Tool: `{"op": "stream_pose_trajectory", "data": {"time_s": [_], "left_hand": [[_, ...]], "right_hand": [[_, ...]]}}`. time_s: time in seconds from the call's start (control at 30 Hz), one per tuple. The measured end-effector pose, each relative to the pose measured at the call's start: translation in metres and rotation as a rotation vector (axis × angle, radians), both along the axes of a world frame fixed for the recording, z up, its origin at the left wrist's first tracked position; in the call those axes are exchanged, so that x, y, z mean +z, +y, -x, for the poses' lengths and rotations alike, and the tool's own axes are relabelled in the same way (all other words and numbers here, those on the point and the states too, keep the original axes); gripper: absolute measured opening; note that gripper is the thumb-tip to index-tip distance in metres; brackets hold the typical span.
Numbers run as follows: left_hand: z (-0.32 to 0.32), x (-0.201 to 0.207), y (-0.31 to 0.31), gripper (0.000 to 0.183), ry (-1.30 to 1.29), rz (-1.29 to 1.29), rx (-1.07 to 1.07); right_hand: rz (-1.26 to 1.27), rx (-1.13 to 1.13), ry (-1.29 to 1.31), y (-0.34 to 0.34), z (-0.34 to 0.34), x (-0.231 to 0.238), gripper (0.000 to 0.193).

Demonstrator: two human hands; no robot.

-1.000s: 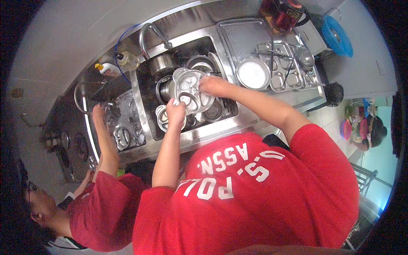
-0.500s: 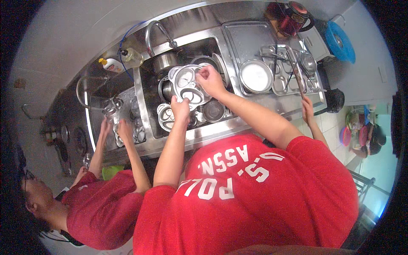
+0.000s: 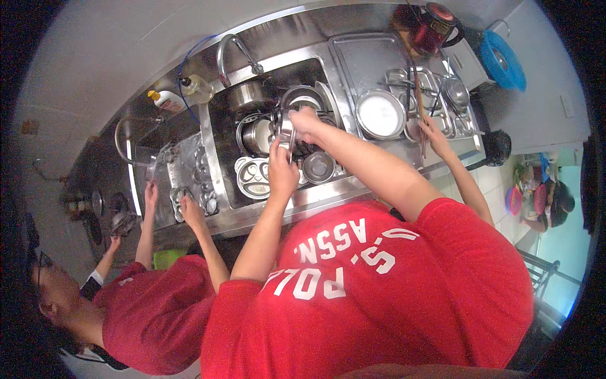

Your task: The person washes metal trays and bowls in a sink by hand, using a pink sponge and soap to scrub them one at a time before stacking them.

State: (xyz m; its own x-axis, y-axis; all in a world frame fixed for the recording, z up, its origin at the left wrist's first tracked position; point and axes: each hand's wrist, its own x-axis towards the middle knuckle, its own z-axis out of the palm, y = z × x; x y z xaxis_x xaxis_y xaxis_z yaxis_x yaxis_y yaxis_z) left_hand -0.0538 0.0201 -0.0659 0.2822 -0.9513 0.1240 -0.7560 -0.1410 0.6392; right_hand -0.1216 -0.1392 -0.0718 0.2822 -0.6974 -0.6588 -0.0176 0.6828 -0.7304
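Over the sink (image 3: 223, 151) I hold a divided metal plate (image 3: 286, 131), now turned nearly edge-on. My left hand (image 3: 283, 169) has its fingers closed on the near edge of it. At its far side, my right hand (image 3: 307, 124) is closed against the plate, fingertips partly hidden; whether it pinches something else too I cannot make out. Just below and left of the plate lies another divided plate (image 3: 254, 177) with a face-like outline. A metal pot (image 3: 257, 136) stands beyond that, and a small round bowl (image 3: 319, 168) sits to the right of my left hand.
A bowl of white foamy liquid (image 3: 380, 114) stands on the right counter beside a large tray (image 3: 366, 50). Another person's hand (image 3: 437, 136) holds long thin sticks there. On the left, a co-worker's hands (image 3: 191, 208) work at the second basin. A faucet (image 3: 222, 58) arches over the sink.
The plate in my hands has tipped from facing up to nearly edge-on, uncovering the pot behind. The other person's hand at right has moved inward with the sticks.
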Motion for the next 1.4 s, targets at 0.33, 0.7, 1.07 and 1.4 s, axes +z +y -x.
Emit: {"op": "stream_pose_trajectory", "data": {"time_s": [0.33, 0.7, 1.07, 1.4], "left_hand": [[0.007, 0.007, -0.046, 0.072, 0.187, -0.256, 0.125], [0.003, -0.026, -0.041, 0.057, 0.63, -0.126, -0.08], [-0.043, 0.022, -0.038, 0.071, 0.965, -0.122, 0.145], [-0.04, -0.001, -0.037, 0.071, 1.368, -0.524, 0.177]], "right_hand": [[0.25, 0.287, -0.004, 0.024, 0.013, -0.011, 0.032], [1.635, 0.374, 0.239, 0.016, 0.023, 0.001, 0.017], [0.6, 0.215, 0.082, -0.04, 0.07, -0.031, 0.034], [-0.178, -0.087, -0.904, -0.007, 0.05, -0.007, 0.031]]}}
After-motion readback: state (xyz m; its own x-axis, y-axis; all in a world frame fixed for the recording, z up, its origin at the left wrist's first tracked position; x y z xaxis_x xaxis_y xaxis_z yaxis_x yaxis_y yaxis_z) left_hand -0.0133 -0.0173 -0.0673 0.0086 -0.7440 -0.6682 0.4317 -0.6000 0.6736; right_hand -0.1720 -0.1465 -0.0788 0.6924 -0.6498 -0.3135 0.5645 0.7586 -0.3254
